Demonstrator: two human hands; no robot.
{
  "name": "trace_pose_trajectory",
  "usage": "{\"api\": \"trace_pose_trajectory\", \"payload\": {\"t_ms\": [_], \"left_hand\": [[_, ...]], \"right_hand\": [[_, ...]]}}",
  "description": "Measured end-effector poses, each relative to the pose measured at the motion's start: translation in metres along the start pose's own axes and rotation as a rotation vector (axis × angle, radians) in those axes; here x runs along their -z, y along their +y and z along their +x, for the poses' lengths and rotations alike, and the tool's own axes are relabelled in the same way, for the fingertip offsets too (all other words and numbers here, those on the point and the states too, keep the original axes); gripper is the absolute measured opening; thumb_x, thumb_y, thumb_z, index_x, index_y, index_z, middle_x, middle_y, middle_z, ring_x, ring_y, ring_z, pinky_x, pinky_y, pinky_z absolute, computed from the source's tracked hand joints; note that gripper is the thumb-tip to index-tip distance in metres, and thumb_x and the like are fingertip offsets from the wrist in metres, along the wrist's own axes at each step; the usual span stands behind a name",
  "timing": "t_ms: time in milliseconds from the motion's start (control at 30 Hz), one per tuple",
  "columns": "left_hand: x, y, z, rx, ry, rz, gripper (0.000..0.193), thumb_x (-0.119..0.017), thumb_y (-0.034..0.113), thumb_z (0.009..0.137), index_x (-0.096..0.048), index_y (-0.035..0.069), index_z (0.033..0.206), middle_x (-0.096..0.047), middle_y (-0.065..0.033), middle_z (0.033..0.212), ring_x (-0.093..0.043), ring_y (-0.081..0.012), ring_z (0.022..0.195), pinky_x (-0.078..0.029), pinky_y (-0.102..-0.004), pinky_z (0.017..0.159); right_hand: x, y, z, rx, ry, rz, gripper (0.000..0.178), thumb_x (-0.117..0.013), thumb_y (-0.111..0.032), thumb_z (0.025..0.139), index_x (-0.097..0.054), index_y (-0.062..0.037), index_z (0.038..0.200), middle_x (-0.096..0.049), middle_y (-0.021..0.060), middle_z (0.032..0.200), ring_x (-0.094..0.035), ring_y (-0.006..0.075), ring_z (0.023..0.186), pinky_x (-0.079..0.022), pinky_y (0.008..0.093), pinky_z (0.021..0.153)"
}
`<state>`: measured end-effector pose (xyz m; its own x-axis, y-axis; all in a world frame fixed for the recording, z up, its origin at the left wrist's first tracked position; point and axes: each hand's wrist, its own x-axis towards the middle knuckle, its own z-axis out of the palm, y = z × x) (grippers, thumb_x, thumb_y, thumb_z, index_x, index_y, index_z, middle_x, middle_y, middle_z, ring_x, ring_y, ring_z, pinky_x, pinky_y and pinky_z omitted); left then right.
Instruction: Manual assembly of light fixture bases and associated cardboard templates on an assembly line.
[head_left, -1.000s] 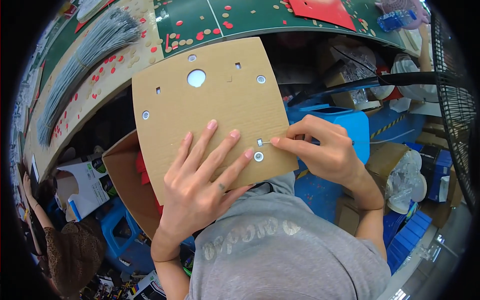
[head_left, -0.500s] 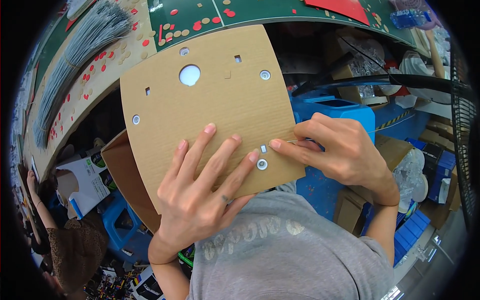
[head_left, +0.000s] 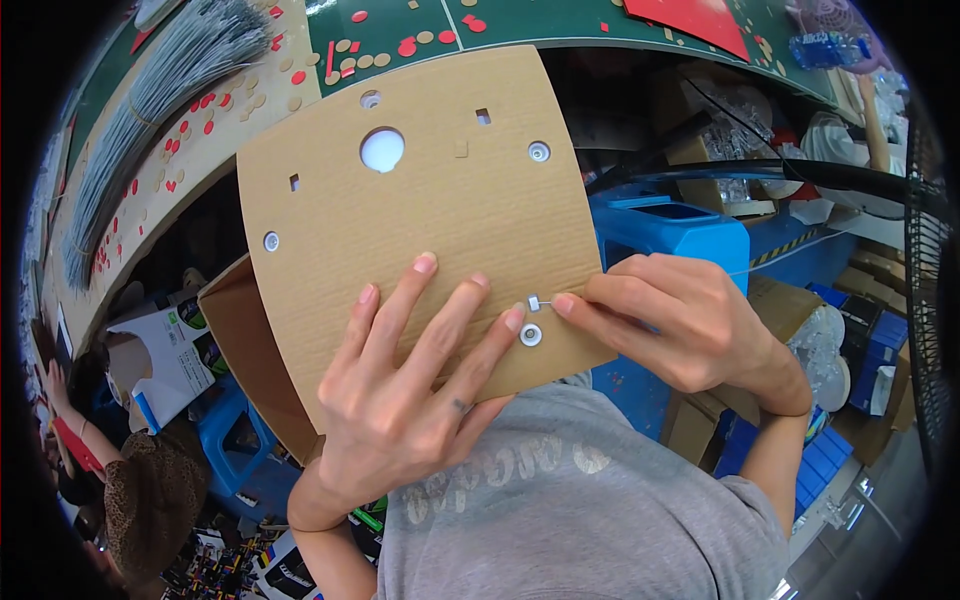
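Observation:
A brown cardboard panel (head_left: 420,215) lies tilted in front of me, with a large round hole, several white-ringed small holes and small rectangular slots. My left hand (head_left: 400,390) is spread over its lower part, fingers stretched out and lying on the surface. Close to the panel's right edge, my right hand (head_left: 685,320) pinches a thin wire (head_left: 546,303) between its fingertips. The wire's end reaches a small rectangular slot (head_left: 533,303) just above a white-ringed hole (head_left: 531,335). My left index fingertip rests close to that slot. How far the wire goes in is too small to tell.
A bundle of grey wires (head_left: 150,125) lies on the worktable among red and tan discs. An open cardboard box (head_left: 255,360) stands below the panel's left side, near a blue stool (head_left: 235,430). A blue plastic piece (head_left: 675,235) and a black fan guard (head_left: 925,240) stand right.
My right hand has brought the wire to the slot, its end now showing there. The panel has shifted slightly. My left hand stays spread on it. A person at left holds something red.

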<state>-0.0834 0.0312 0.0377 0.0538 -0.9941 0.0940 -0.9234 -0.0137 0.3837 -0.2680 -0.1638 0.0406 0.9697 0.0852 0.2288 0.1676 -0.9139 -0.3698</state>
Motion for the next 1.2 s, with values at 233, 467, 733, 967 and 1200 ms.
{"api": "trace_pose_trajectory", "payload": {"t_ms": [233,467,733,967,1200], "left_hand": [[-0.002,0.0,-0.001,-0.033,-0.025,0.002,0.063,-0.084,0.037,0.066,-0.072,0.026,0.127,-0.064,-0.0102,0.134,-0.056,-0.0403,0.131,-0.048,-0.0597,0.103],[-0.005,0.0,-0.003,-0.03,-0.019,0.006,0.055,-0.08,0.037,0.074,-0.073,0.022,0.127,-0.064,-0.0135,0.135,-0.055,-0.0434,0.132,-0.043,-0.0596,0.107],[-0.002,-0.003,-0.003,-0.007,0.007,-0.035,0.051,-0.079,0.041,0.078,-0.074,0.022,0.125,-0.066,-0.0106,0.134,-0.058,-0.0404,0.131,-0.045,-0.0566,0.105],[-0.002,-0.004,-0.001,0.0,0.041,-0.144,0.051,-0.081,0.041,0.077,-0.073,0.01,0.117,-0.067,-0.013,0.132,-0.058,-0.0416,0.13,-0.049,-0.0558,0.102],[0.005,-0.006,0.033,-0.103,-0.116,0.104,0.029,-0.072,0.022,0.082,-0.064,0.004,0.103,-0.055,-0.0147,0.103,-0.058,-0.0356,0.106,-0.047,-0.0555,0.098]], "right_hand": [[-0.003,0.008,0.002,0.067,0.008,0.034,0.048,-0.07,-0.007,0.065,-0.072,0.0085,0.111,-0.06,0.0105,0.089,-0.065,0.0223,0.074,-0.055,0.0316,0.059],[-0.004,0.013,0.006,0.15,0.009,0.011,0.046,-0.069,-0.007,0.067,-0.072,0.0101,0.11,-0.059,0.011,0.087,-0.064,0.0216,0.073,-0.055,0.0305,0.057],[0.003,0.014,0.01,0.163,0.0,0.021,0.044,-0.069,-0.007,0.065,-0.072,0.0096,0.105,-0.063,0.0139,0.089,-0.066,0.0227,0.074,-0.056,0.0313,0.058],[-0.001,0.007,0.015,0.191,0.059,-0.066,0.045,-0.069,-0.005,0.06,-0.072,0.0106,0.102,-0.066,0.0137,0.092,-0.065,0.0215,0.073,-0.054,0.0302,0.057],[-0.01,0.004,0.012,0.192,0.077,-0.056,0.043,-0.074,-0.01,0.066,-0.073,0.0092,0.104,-0.067,0.0138,0.096,-0.067,0.0237,0.083,-0.056,0.0337,0.067]]}}
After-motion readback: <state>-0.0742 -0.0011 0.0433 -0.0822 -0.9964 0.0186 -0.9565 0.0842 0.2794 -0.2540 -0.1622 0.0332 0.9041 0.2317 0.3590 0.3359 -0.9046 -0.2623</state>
